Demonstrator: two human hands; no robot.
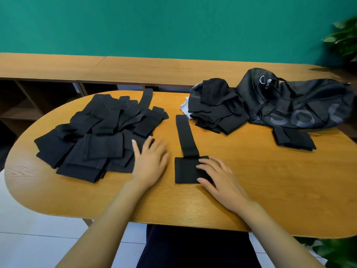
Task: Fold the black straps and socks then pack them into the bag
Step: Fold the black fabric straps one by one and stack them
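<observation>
Black strap (187,136) — right hand (220,176) presses it, seemingly flat.

On the table (251,180), a heap of straps (100,136) lies left; 1 strap (186,136) lies mid-table; a stack (216,111), perhaps socks, sits behind right, with the bag (299,105) to its right.

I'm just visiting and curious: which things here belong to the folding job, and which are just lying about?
Part of the job: heap of loose black fabric straps; long black strap under the right hand; folded black fabric stack; black mesh bag.
Just lying about: green leafy plant; long wooden shelf unit.
</observation>
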